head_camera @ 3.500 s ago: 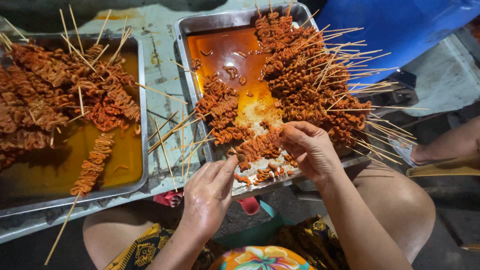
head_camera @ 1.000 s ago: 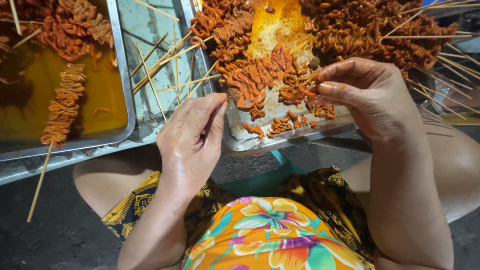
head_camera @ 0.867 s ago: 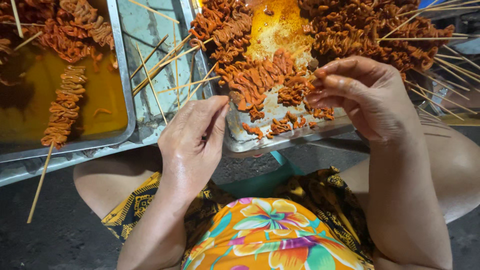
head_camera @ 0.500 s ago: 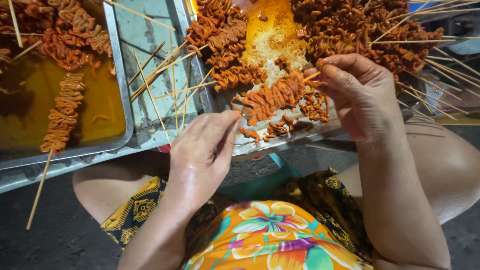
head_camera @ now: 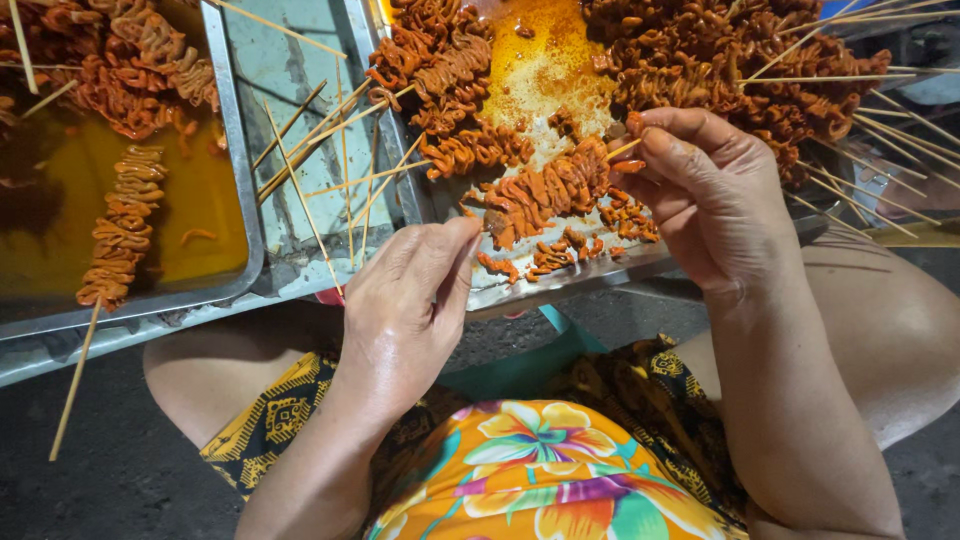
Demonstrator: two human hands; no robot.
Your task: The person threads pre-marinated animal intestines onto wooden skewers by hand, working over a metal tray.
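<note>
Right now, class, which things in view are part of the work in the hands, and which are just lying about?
In hand:
left hand
right hand
skewer being threaded
loose marinated pieces
right tray

Lying about:
bare sticks
left tray
finished skewer in left tray
heap of finished skewers

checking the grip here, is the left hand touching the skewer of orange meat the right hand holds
Touching. The head view shows the left hand with its fingertips pressed on the lower end of the meat skewer, while the right hand pinches its stick end.
</note>
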